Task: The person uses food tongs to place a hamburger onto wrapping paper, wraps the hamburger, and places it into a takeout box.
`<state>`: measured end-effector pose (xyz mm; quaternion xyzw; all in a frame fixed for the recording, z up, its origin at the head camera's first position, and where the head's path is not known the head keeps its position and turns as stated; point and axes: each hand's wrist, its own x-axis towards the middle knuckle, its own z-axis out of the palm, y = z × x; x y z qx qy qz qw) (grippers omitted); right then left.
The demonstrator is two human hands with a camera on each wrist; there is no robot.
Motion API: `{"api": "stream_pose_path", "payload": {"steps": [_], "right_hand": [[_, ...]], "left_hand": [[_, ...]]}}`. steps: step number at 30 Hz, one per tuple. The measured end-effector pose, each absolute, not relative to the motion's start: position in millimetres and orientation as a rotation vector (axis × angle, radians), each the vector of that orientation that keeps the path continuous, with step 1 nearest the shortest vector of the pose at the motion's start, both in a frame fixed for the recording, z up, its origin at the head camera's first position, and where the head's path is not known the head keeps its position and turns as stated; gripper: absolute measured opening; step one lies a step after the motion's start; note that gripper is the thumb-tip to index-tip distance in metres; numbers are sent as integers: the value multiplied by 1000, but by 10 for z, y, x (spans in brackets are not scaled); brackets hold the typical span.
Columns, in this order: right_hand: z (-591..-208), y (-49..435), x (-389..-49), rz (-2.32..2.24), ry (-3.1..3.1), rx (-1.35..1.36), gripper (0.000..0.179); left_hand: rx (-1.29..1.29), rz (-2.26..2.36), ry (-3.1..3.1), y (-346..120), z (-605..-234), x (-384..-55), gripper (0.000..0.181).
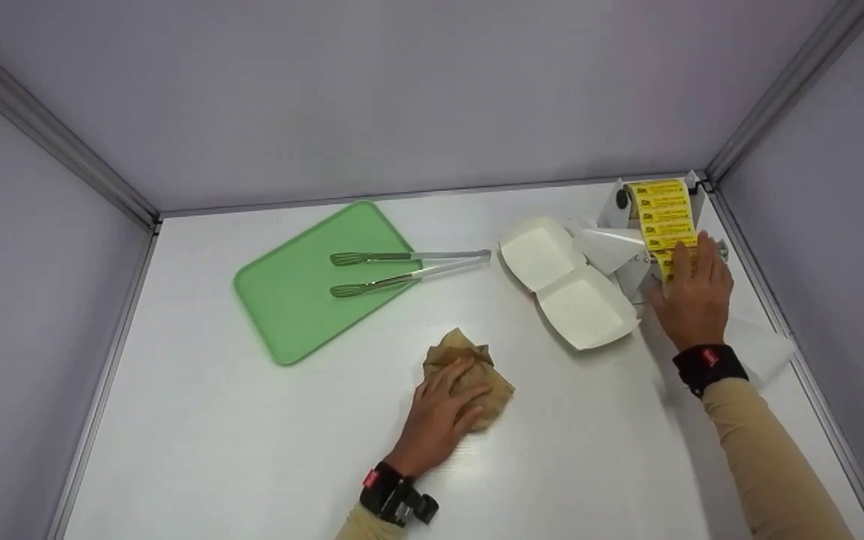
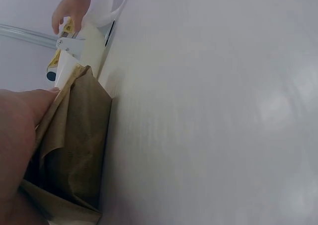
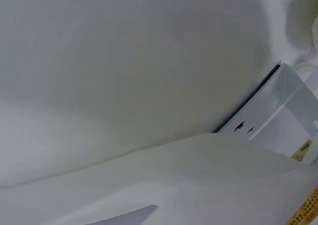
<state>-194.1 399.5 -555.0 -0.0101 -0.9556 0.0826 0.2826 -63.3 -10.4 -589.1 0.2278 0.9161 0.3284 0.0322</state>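
Note:
In the head view my left hand (image 1: 438,417) rests on a folded brown paper package (image 1: 486,371), its fingers spread over the top. The left wrist view shows the package's folded side (image 2: 82,140) standing on the table beside the thumb. My right hand (image 1: 694,300) is at the front of a label dispenser (image 1: 632,276), its extended fingers over the strip of yellow labels (image 1: 664,210). Whether the fingertips hold a label is hidden. In the right wrist view the dispenser's metal side (image 3: 263,108) shows next to white backing paper (image 3: 198,170); that hand is out of frame.
An open white clamshell box (image 1: 586,307) stands left of the dispenser. A green tray (image 1: 304,300) lies at the back left, with metal tongs (image 1: 432,271) lying across its right edge. White backing paper (image 1: 762,349) trails beside the right wrist. Grey walls enclose the table.

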Motion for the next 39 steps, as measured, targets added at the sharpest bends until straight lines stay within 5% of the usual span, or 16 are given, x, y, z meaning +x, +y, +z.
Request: {"api": "stream_pose_path", "payload": {"steps": [6,13,39], "right_hand": [[-5441,3984,-1902,113,-2506,-14,29],[-5334,4024,-1888,235,-2499,30,18],[-5208,4129,-1898,773,-2663,105,34]], "left_hand": [[706,1028,2821,-112,-5883,-641,38],[706,1030,2818,-116,-5881,-640,38],[723,1086,2788,-105,-5916,-629,37]]}}
